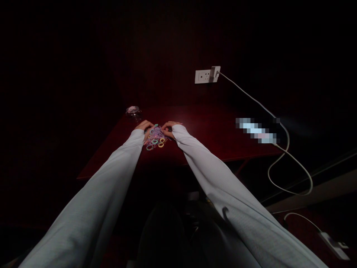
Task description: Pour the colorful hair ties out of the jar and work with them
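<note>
A small heap of colourful little elastic rings [155, 137], purple, pink, orange and green, lies on a dark red table [206, 137]. My left hand [145, 125] rests at the heap's left edge, fingers curled over the rings. My right hand [169, 128] is at the heap's right edge, fingers bent in a pinch among the rings. Both arms are in long pale sleeves. What each pinch holds is too small to see.
A small clear jar [133, 111] stands at the table's far left corner. A white wall socket [203, 76] holds a charger whose white cable [281, 149] runs to a blurred device [258, 131] on the table's right. A power strip [333, 247] lies on the floor.
</note>
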The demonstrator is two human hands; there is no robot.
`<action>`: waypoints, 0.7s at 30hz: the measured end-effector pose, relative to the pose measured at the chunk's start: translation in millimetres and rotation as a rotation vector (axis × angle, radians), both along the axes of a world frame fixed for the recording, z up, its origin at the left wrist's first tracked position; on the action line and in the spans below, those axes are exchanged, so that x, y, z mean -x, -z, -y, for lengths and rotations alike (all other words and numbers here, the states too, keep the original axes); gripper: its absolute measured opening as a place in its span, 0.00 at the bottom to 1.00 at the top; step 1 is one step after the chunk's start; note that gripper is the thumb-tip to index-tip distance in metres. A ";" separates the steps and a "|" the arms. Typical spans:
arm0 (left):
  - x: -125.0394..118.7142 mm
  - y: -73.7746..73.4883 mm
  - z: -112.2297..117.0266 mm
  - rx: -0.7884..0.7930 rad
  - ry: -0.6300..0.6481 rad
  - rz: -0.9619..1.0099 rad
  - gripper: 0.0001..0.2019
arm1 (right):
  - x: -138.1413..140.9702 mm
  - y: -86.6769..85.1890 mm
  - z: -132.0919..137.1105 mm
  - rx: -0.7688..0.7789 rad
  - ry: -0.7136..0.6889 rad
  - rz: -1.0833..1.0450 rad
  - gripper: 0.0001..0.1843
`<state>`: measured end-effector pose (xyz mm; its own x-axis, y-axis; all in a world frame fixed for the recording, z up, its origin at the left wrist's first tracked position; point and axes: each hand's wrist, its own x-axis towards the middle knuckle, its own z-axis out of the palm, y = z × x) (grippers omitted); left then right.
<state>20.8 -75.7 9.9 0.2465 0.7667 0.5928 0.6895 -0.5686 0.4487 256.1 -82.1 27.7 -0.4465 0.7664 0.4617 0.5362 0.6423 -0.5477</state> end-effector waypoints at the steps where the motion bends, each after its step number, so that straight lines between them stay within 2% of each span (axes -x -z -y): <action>1: 0.7 0.5 -1.0 -0.006 -0.002 0.000 0.18 | -0.2 0.5 -0.8 0.002 0.007 -0.006 0.07; 7: 2.9 1.1 -2.7 0.000 0.011 -0.044 0.20 | -0.3 1.9 -4.2 -0.003 0.019 -0.033 0.09; 16: -4.0 4.6 2.4 -0.013 -0.087 0.014 0.27 | 0.0 1.5 -5.9 0.016 0.043 -0.088 0.11; 21: -6.9 -3.0 10.9 -0.023 -0.135 -0.012 0.26 | -1.0 3.1 -9.4 0.030 0.043 -0.138 0.11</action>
